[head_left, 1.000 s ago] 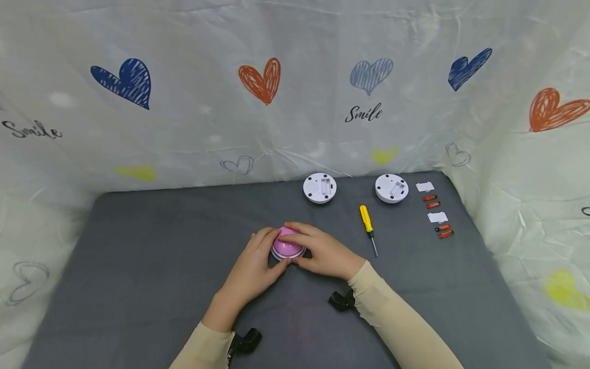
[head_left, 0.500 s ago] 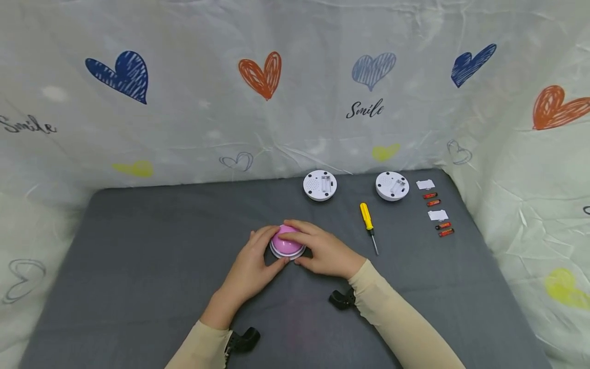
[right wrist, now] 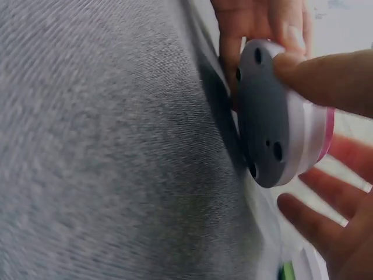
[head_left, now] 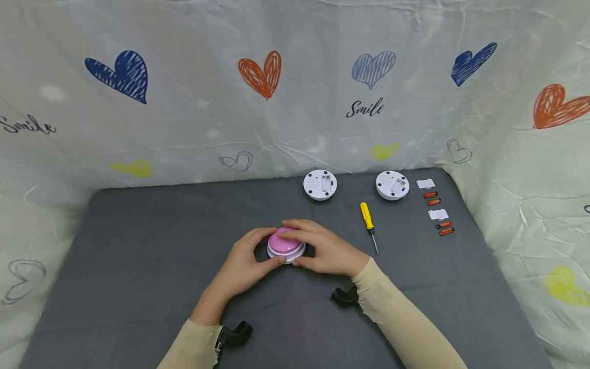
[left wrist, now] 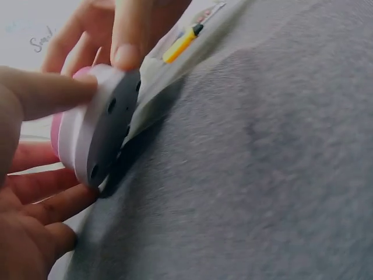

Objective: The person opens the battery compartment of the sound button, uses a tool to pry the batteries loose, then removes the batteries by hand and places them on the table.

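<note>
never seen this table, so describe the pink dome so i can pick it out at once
On the grey table, find the left hand and right hand facing each other near the middle. Between them they hold the pink dome, on a round white base. Its colour sets it apart: the left white disc and right white disc, farther back, show no pink.

A whitish sheet [head_left: 304, 123] printed with blue, orange and yellow hearts [head_left: 131, 74] hung behind the grey cloth-covered worktop [head_left: 138, 251], where a yellow-handled screwdriver [head_left: 369, 222] lay.
</note>
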{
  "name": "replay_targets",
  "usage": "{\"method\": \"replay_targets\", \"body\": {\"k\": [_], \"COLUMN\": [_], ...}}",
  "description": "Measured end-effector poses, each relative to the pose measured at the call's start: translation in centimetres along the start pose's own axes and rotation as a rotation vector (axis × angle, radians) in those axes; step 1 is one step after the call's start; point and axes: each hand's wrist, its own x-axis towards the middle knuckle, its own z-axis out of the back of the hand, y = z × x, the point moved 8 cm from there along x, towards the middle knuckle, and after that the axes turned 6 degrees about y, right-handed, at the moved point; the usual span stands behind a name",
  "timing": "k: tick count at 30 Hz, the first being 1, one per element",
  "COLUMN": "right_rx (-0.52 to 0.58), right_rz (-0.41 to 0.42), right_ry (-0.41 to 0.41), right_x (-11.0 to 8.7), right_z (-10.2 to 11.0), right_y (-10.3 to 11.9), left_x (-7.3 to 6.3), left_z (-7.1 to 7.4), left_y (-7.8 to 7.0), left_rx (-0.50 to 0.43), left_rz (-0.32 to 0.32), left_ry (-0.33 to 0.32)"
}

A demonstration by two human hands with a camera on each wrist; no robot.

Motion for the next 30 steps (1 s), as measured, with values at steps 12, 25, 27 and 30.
{"method": "replay_targets", "body": {"k": [12,25,27,30], "right_rx": [0.030,0.023,0.022,0.039], "right_rz": [0.111,-0.032,-0.071,-0.132], "right_ry": [-0.067,-0.270,-0.282,-0.285], "right_x": [0.1,0.1,0.1,0.0], "right_z": [0.9,1.6,1.6,1.6], "right_y": [1.1,0.0,-0.2,-0.6], "left_x": [-0.1,-0.1,-0.1,-0.1], "left_z": [0.3,-0.3,-0.4,-0.4], "left_y": [0.8,0.1,0.0,0.0], "left_rx": [-0.124,-0.027,-0.015,-0.026], "left_rz": [0.101,0.048,0.042,0.042], "left_ry": [0.023,0.086,0.091,0.091]}}
